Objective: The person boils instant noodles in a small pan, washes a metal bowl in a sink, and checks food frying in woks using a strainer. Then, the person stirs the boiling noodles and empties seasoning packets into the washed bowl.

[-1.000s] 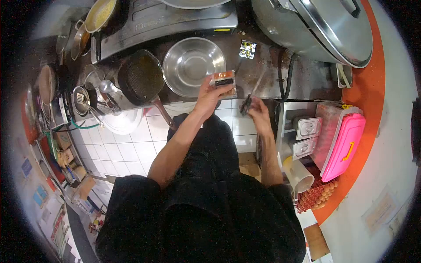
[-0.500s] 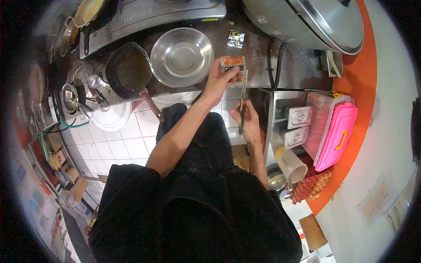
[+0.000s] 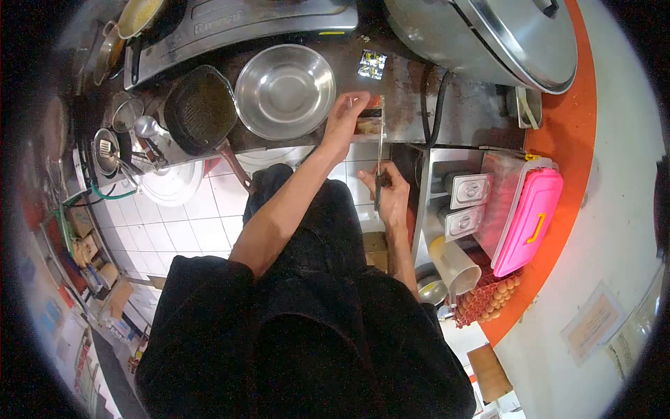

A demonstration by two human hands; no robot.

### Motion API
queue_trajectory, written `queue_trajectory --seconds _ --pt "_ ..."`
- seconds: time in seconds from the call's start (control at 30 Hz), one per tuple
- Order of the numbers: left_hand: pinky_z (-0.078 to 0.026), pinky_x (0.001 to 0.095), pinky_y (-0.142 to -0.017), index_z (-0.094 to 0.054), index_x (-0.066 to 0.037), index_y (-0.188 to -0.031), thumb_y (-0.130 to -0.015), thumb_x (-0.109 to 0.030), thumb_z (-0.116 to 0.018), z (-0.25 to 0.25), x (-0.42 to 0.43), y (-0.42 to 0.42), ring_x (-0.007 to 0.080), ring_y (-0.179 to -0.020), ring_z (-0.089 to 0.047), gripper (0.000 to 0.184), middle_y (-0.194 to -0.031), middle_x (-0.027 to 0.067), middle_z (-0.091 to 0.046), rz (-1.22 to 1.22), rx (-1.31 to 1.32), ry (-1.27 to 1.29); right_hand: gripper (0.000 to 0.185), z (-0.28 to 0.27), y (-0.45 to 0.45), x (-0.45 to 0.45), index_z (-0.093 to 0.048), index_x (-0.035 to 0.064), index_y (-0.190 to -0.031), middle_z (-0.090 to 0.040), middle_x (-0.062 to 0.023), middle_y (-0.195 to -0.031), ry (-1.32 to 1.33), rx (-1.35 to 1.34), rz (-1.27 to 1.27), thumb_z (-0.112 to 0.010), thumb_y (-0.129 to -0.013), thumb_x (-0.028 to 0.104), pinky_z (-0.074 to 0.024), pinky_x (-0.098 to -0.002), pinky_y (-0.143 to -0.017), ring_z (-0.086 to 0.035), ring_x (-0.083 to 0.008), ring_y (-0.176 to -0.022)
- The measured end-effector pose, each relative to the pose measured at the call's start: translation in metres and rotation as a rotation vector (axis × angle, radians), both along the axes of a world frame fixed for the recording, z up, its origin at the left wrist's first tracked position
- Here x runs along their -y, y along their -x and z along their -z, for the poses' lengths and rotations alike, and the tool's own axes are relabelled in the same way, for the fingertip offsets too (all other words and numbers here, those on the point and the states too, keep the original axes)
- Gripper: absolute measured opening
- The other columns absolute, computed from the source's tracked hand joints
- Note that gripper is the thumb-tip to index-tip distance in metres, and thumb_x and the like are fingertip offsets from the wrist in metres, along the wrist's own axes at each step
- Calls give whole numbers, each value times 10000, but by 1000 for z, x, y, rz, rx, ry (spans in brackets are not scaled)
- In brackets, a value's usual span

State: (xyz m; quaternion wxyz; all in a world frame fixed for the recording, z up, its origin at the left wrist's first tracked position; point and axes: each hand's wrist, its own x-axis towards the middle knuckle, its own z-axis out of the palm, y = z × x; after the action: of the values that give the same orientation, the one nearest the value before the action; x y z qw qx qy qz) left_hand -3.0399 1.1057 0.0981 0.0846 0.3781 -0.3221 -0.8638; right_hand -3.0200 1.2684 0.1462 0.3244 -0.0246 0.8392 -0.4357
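My left hand [image 3: 342, 122] is closed on a small clear packet [image 3: 370, 126] with orange and dark contents, over the counter's front edge. In my right hand [image 3: 393, 195] are dark-handled scissors [image 3: 380, 164], their long metal blades pointing away from me. The blades run along the packet's right edge; whether they are apart cannot be made out. Just left of the packet stands a wide steel bowl [image 3: 286, 91] with nothing in it. Silver foil sachets [image 3: 372, 64] with black and yellow print lie on the counter beyond my hands.
A dark square grill pan [image 3: 201, 112] sits left of the bowl, its handle over the edge. Behind is a gas stove [image 3: 244, 28]. A large lidded pot [image 3: 481, 42] stands at right. Below are a pink-lidded box [image 3: 528, 222] and eggs [image 3: 499, 300] in a tray.
Both hands have shifted slightly left in view, with the packet and scissors. My left fingers have changed position on the packet, and the blades lie along its right edge.
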Motion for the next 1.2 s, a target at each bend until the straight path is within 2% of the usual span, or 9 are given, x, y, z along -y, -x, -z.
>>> queue_trajectory --seconds 0.2,0.8,0.83,0.9,0.97,1.0,1.1,1.13,1.2 --pt "-497 281 -704 -593 -89 -978 -841 -313 -671 4 7 4 118 -825 -590 274 -917 42 -623 153 48 95 298 -6 5 11 -559 36 -800 -482 24 -560 14 117 70 -761 -764 252 -308 -220 -418 -412 -46 -461" --pt "-505 267 -656 -604 -86 -967 -864 -319 -633 46 22 -13 129 -836 -616 257 -943 46 -635 58 119 24 347 40 33 31 -555 34 -782 -474 1 -541 60 116 54 -739 -782 328 -363 -229 -442 -437 -67 -472" --pt "-505 267 -656 -604 -86 -967 -864 -319 -633 53 26 -20 129 -836 -616 257 -943 46 -635 47 122 28 352 56 36 29 -562 25 -845 -515 -36 -570 -67 -31 -28 -738 -775 322 -415 -271 -495 -497 -127 -512" --pt "-507 335 -826 -580 -22 -1069 -898 -275 -581 65 39 -40 188 -990 -582 305 -1090 87 -596 -110 87 -144 371 86 42 26 -569 16 -909 -556 -73 -600 -187 -177 -124 -736 -769 316 -466 -314 -549 -557 -187 -552" --pt "-512 332 -822 -578 -19 -1079 -900 -250 -570 73 56 -54 192 -984 -586 292 -1093 86 -593 -203 97 -141 505 118 49 26 -551 45 -1091 -641 -217 -913 -460 -289 -387 -702 -751 386 -488 -446 -779 -618 -368 -862" --pt "-518 329 -818 -576 -15 -1089 -901 -225 -558 76 63 -63 195 -979 -590 282 -1096 86 -590 -284 108 -146 560 146 56 17 -496 66 -1186 -585 -229 -1118 -480 -341 -546 -679 -756 375 -451 -456 -880 -561 -387 -1017" --pt "-524 327 -810 -568 -7 -1101 -887 -183 -569 95 84 -81 190 -944 -598 278 -1072 82 -590 -410 200 -177 579 159 63 28 -478 76 -1239 -537 -228 -1206 -418 -513 -686 -654 -774 371 -414 -464 -926 -513 -419 -1077" --pt "-520 327 -809 -571 -8 -1095 -880 -169 -577 102 88 -87 190 -936 -599 268 -1057 78 -593 -454 235 -251 589 160 63 32 -463 58 -1267 -560 -220 -1165 -476 -732 -753 -618 -806 390 -423 -465 -912 -515 -419 -1074" --pt "-511 325 -758 -582 -17 -1095 -882 -128 -569 108 91 -89 192 -891 -601 241 -1033 72 -603 -600 124 -341 589 127 51 69 -468 34 -1260 -572 -223 -1142 -376 -568 -607 -602 -820 403 -432 -460 -893 -533 -402 -1054"
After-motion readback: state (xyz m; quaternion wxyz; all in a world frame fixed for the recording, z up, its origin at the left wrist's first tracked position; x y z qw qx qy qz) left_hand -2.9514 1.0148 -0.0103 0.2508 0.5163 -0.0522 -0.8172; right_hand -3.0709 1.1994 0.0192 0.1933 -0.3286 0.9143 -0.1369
